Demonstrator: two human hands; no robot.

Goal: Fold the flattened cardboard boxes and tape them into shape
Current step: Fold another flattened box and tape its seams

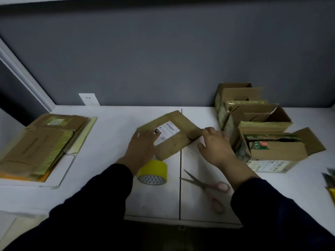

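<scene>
**boxnoob:** Why is the person holding the flattened cardboard box (pixel 174 142) like that? It lies mid-table (pixel 108 127), turned at an angle, shipping label (pixel 167 132) facing up.

**tapeguy:** Looks like an anchor-and-lift setup. The left hand (pixel 143 144) is laid flat on the box's near-left part, fingers straight and spread, pressing down and gripping nothing. My guess is that it stops the box sliding while the other side gets opened.

**boxnoob:** And the right hand (pixel 215 147)?

**tapeguy:** It's at the box's right corner, where a flap sticks out. Wrist is low over the table, fingers curved, tips right on the flap edge, thumb pointing left underneath. It's too blurry to say whether it actually has the flap pinched or just touches it.

**boxnoob:** So folding has barely started on this one?

**tapeguy:** I'd say so, since it's flat. The yellow tape roll (pixel 153 171) sits just beside the left wrist and the pink-handled scissors (pixel 204 184) lie near the right forearm, both untouched and easy to reach. The stack of flat boxes (pixel 36 144) waits far left, and the open folded boxes (pixel 268 142) stand on the right, probably the done pile.
</scene>
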